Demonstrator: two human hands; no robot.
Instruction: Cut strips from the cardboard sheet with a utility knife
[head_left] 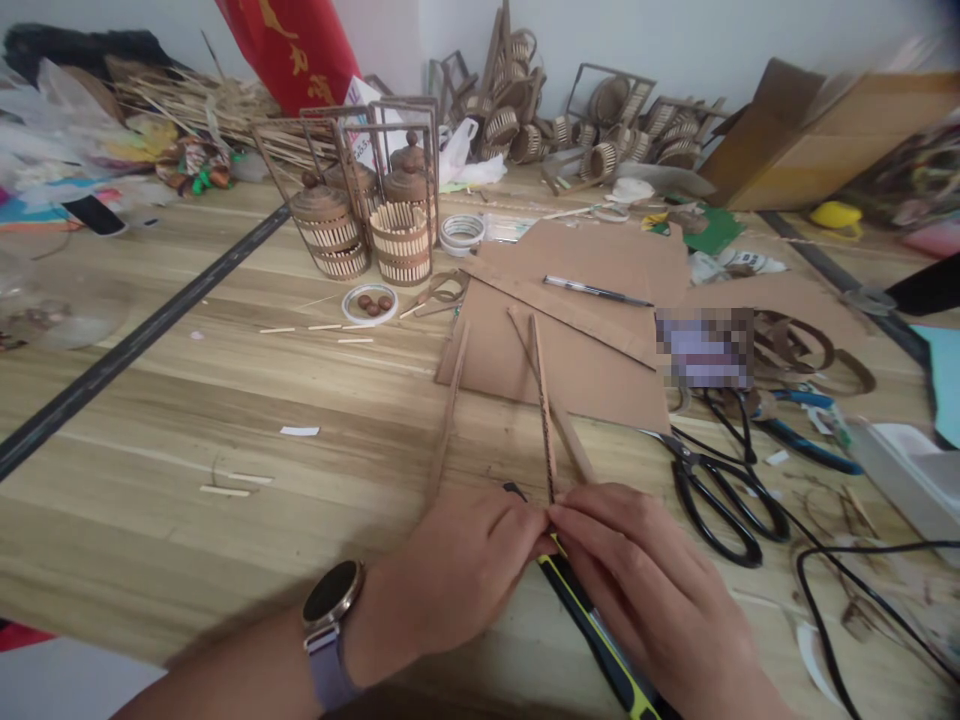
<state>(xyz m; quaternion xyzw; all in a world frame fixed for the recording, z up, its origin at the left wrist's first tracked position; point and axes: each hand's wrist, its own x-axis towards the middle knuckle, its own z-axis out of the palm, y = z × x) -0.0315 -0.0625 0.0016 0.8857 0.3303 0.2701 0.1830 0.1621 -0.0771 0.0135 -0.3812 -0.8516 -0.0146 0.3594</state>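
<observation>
My left hand [472,565], wearing a watch [332,592], and my right hand [652,580] meet at the fingertips. Both pinch the near end of a narrow cardboard strip [541,410], which points away from me with its corrugated edge showing. Below the fingers a black and yellow utility knife [600,645] lies on the table, partly covered by my hands. A second cardboard strip [452,400] runs behind my left hand, its near end hidden. Another strip [574,440] passes behind my right fingers.
Flat cardboard [600,370] lies ahead with a pen [596,290] on it. Black-handled scissors [720,490] and blue-handled pliers [810,430] are at the right. Small wooden buckets [401,245] in frames, a tape roll [463,233] and a cardboard box [817,135] stand farther back.
</observation>
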